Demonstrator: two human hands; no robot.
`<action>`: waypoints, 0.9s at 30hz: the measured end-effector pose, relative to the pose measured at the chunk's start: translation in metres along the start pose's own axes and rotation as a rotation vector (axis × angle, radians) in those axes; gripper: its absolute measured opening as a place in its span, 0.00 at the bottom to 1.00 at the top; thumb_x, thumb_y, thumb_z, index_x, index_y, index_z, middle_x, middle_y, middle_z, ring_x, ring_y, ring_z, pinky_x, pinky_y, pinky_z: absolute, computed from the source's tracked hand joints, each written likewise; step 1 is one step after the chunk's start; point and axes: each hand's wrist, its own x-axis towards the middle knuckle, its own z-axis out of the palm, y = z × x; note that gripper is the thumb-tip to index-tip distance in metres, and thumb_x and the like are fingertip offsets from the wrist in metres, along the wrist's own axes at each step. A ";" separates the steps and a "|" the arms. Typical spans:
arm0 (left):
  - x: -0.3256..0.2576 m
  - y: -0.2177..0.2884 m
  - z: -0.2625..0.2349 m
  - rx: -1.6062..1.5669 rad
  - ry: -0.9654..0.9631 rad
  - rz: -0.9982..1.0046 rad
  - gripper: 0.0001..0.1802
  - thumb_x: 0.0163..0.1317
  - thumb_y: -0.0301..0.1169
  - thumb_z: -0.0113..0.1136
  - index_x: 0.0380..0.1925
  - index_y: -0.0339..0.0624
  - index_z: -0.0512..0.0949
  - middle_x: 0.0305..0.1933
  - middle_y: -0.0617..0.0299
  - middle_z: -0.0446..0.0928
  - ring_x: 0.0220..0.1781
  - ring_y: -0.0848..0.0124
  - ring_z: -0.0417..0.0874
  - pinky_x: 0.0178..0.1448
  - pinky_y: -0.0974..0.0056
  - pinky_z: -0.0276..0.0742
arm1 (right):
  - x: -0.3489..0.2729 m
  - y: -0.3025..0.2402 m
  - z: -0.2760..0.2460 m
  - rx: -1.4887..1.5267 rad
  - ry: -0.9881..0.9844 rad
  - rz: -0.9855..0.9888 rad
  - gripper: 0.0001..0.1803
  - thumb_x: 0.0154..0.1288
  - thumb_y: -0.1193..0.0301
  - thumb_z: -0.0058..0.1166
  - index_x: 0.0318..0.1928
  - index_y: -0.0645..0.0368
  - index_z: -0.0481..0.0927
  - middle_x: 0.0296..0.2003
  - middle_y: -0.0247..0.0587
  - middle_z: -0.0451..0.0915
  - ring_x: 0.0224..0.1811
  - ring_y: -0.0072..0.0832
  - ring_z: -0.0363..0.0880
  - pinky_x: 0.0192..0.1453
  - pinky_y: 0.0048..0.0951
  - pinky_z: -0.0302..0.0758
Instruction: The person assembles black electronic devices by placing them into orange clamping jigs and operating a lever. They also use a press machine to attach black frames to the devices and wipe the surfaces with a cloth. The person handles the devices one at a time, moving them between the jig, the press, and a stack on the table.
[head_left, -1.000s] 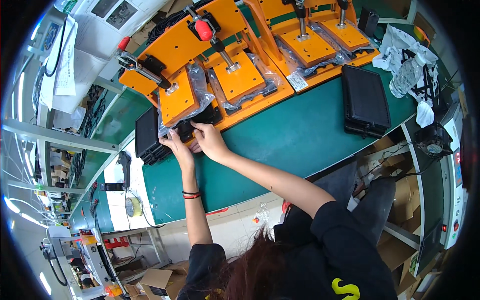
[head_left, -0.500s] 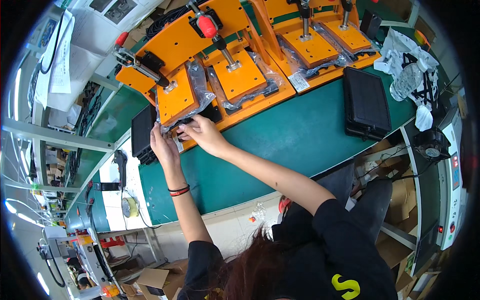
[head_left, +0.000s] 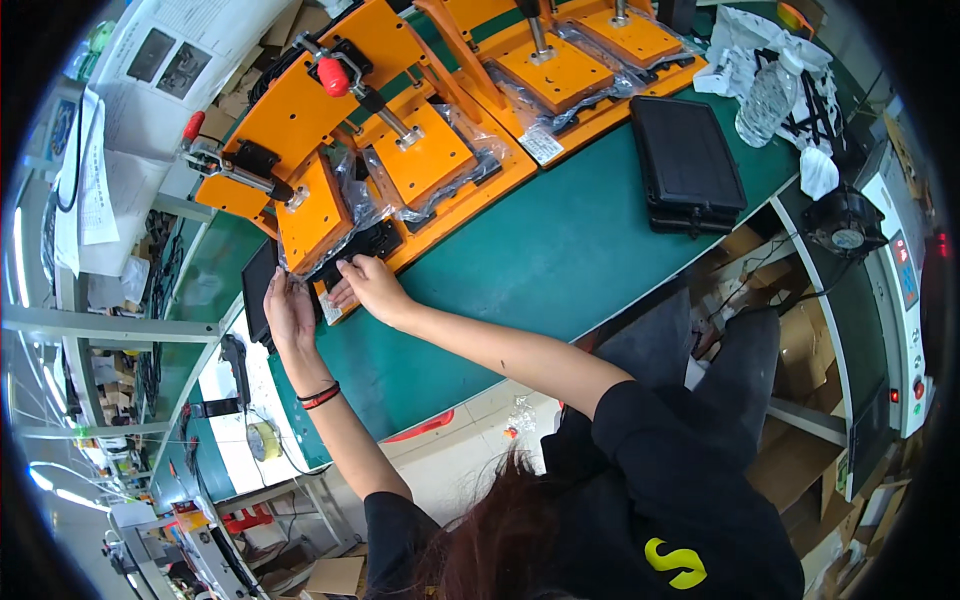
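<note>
Both my hands are at the front of the leftmost clamp station of an orange press fixture (head_left: 284, 105). My left hand (head_left: 290, 315) has its fingers stretched up beside the near left corner of the orange pressing plate (head_left: 312, 215), holding nothing visible. My right hand (head_left: 370, 290) lies just right of it, fingers extended and apart, close to a black part (head_left: 365, 243) under the plate. Clear plastic film (head_left: 360, 200) sticks out round the plate's edges. Above the plate stands a toggle clamp (head_left: 240, 175) with a red grip. Whether my fingertips touch the part cannot be made out.
Further orange stations with clamps run to the right along the green table (head_left: 480, 270). Black cases (head_left: 688, 160) lie stacked at the right, by a clear bottle (head_left: 768, 105) and white wrapping. Another black case (head_left: 258, 285) stands left of my left hand. A tape roll (head_left: 264, 440) sits lower left.
The whole view has shifted, so the fixture appears further left. My right fingers, earlier bent at the black part's front edge, are now straighter and apart. My left hand has lowered slightly against the plate.
</note>
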 end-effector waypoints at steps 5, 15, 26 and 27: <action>0.004 0.016 -0.004 -0.032 -0.125 -0.186 0.14 0.67 0.33 0.50 0.45 0.32 0.70 0.52 0.47 0.71 0.58 0.61 0.70 0.63 0.60 0.65 | -0.002 -0.004 -0.003 -0.027 0.035 -0.026 0.18 0.73 0.64 0.38 0.31 0.66 0.65 0.25 0.57 0.80 0.25 0.37 0.83 0.29 0.28 0.81; 0.039 0.015 -0.034 0.111 -0.112 -0.428 0.14 0.65 0.27 0.52 0.46 0.28 0.73 0.46 0.53 0.76 0.46 0.69 0.77 0.51 0.70 0.74 | 0.003 -0.007 -0.007 -0.063 -0.004 0.002 0.18 0.72 0.67 0.40 0.29 0.71 0.67 0.27 0.60 0.80 0.27 0.40 0.83 0.31 0.30 0.82; 0.024 0.023 -0.001 -0.361 -0.304 -0.473 0.19 0.64 0.34 0.46 0.50 0.31 0.68 0.55 0.48 0.73 0.57 0.58 0.74 0.63 0.57 0.66 | 0.005 -0.002 0.008 0.087 0.169 -0.052 0.16 0.70 0.70 0.42 0.28 0.72 0.68 0.27 0.60 0.80 0.28 0.40 0.84 0.32 0.30 0.83; 0.023 0.022 -0.001 -0.401 -0.336 -0.515 0.21 0.64 0.36 0.47 0.50 0.31 0.68 0.55 0.48 0.73 0.56 0.57 0.74 0.62 0.57 0.67 | 0.004 -0.003 0.007 0.076 0.166 -0.040 0.16 0.71 0.70 0.42 0.28 0.71 0.68 0.28 0.60 0.80 0.30 0.40 0.84 0.34 0.31 0.83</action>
